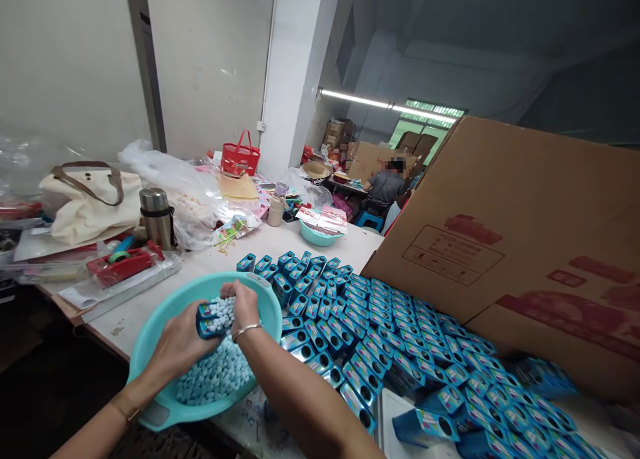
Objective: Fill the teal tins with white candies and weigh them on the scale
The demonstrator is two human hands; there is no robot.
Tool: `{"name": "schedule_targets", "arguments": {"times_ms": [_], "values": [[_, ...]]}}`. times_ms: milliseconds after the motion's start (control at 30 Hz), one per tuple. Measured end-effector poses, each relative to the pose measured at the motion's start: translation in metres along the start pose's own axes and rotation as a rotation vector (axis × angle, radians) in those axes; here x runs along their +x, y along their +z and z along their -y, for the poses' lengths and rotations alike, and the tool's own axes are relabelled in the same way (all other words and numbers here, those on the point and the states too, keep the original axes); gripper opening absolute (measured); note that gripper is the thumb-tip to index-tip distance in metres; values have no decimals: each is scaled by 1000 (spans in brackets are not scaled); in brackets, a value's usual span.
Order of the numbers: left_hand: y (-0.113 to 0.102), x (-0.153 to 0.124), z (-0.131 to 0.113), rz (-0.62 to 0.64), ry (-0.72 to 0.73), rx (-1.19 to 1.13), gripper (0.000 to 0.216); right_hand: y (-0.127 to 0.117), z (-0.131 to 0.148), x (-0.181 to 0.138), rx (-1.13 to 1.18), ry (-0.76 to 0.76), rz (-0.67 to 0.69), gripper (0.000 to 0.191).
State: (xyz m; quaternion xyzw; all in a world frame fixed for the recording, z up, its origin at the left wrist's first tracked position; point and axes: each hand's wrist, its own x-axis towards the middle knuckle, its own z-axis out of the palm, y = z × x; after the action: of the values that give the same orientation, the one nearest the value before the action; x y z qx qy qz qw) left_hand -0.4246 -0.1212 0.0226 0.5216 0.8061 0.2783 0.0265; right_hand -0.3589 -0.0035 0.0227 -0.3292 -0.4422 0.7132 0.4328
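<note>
My left hand (177, 344) grips a small blue box (206, 322) heaped with pale blue candies, held over a teal basin (150, 342). My right hand (244, 306), a bangle on its wrist, cups more candies against the box's open top. The basin holds a pile of pale blue candies (215, 376) below both hands. To the right, several rows of open blue boxes (380, 319) cover the white table (225, 262).
A big cardboard carton (525, 246) leans at the right. At the back left are a cream bag (90, 202), a steel flask (157, 216), a red tape dispenser (120, 264), plastic bags and a red basket (240, 158). A person sits far behind (386, 186).
</note>
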Motion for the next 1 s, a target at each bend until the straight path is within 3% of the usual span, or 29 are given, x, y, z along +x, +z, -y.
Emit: {"name": "schedule_targets", "arguments": {"times_ms": [267, 367, 500, 667, 800, 900, 1000], "values": [[-1, 2, 3, 93, 68, -91, 65, -8, 7, -20, -88, 20, 136, 38], [-6, -2, 18, 100, 74, -83, 71, -21, 11, -14, -362, 7, 190, 46], [-14, -10, 41, 28, 99, -31, 74, -44, 6, 7, -667, 46, 188, 24], [-16, -18, 47, -57, 56, -154, 74, -62, -13, -2, -953, 154, 250, 49], [-16, -20, 43, -87, -39, -289, 76, -56, -27, -35, -1239, 311, 460, 81], [-14, -21, 43, -107, -53, -302, 76, -40, -45, -56, -1201, 353, 566, 91], [-13, -23, 44, -135, -98, -376, 78, -24, -70, -64, -986, 298, 536, 69]]}}
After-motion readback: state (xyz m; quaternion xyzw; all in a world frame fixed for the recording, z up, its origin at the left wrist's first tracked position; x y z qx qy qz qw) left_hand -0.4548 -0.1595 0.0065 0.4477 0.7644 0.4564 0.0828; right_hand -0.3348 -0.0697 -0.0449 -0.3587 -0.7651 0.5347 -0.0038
